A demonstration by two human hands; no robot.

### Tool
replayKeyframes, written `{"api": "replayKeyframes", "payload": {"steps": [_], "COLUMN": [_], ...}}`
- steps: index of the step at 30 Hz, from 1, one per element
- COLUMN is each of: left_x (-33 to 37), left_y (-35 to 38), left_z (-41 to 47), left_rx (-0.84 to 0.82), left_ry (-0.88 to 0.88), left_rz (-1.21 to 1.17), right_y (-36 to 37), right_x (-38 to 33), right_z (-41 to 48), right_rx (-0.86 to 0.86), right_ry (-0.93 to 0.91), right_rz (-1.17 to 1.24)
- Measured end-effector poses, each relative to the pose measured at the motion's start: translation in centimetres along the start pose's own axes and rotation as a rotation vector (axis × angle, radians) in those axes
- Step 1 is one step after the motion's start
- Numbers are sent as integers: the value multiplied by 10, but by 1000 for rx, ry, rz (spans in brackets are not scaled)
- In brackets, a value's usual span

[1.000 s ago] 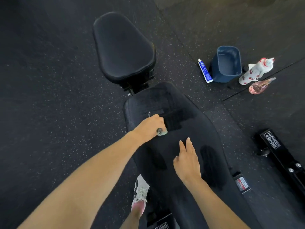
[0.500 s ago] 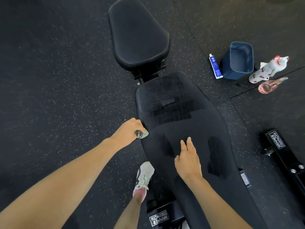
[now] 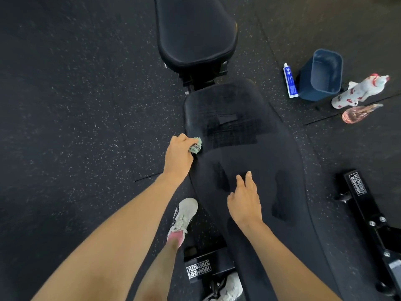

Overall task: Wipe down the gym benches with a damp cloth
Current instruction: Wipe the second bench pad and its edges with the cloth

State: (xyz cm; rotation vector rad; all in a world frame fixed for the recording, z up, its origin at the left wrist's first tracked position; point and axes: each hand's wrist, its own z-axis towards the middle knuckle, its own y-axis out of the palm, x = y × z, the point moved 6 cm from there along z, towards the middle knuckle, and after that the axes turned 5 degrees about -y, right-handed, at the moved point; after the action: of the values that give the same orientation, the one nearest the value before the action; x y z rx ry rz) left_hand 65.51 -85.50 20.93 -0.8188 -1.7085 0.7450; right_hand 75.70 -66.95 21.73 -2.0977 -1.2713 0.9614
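Note:
A black gym bench runs up the middle of the view: a long back pad (image 3: 256,161) with darker wet streaks, and a separate seat pad (image 3: 195,31) beyond it. My left hand (image 3: 179,156) grips a small bunched green cloth (image 3: 196,145) and holds it against the left edge of the back pad. My right hand (image 3: 245,199) rests flat on the pad's middle, fingers straight and pointing away from me.
On the speckled rubber floor at the right stand a blue bucket (image 3: 321,79), a blue-and-white tube (image 3: 289,80), a white and red spray bottle (image 3: 360,92) and a pink bottle (image 3: 359,112). A black frame bar (image 3: 368,205) lies at the right. My shoe (image 3: 184,216) is left of the bench.
My left hand carried the cloth from the pad's upper middle leftward to its left edge. My right hand stayed resting on the pad. The view shifted.

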Motion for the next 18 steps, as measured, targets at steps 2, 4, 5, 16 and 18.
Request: {"api": "replayKeyframes", "payload": {"steps": [2,4,5,16,18], "left_x": [1,2,2,12,20], "left_y": [5,10,14,41,36], "left_z": [-14,-32,-41,-110,-107], "left_rx": [-2,1,2,-272,-389], "left_ry": [6,17,25,123,179], "left_rz": [5,23,32,72,-3], "right_y": [1,2,2,6,4], "right_x": [2,5,7,13,15], "right_z": [-2,-5,-7,-15,-15], "right_rx": [0,-2,-3,-27,-41], "right_ry": [1,10,16,19,16], "right_rz": [2,1,0,0,12]}}
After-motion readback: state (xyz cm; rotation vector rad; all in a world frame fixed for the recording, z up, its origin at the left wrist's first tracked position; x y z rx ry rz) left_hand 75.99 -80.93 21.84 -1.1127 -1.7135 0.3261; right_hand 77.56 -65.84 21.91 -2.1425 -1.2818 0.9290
